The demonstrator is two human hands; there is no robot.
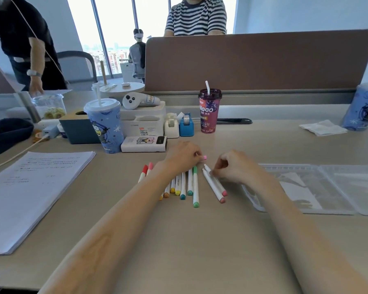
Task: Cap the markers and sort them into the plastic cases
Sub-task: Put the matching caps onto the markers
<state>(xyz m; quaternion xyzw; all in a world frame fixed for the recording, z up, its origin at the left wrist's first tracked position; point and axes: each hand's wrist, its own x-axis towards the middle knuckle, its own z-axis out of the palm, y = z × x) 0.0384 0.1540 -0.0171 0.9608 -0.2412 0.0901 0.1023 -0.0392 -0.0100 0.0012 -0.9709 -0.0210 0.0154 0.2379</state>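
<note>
Several white markers with coloured ends lie in a row on the desk, partly hidden under my left forearm. My left hand pinches a small pink cap at its fingertips, above the row. Two uncapped white markers with pink ends lie at an angle to the right of the row. My right hand pinches the far end of one of them against the desk. Two clear plastic cases lie flat at the right, the second case beside the first.
A paper stack lies at left. Behind the markers stand a blue cup, a white box, tape dispensers and a purple drink cup. A brown partition closes the back. Other people stand beyond.
</note>
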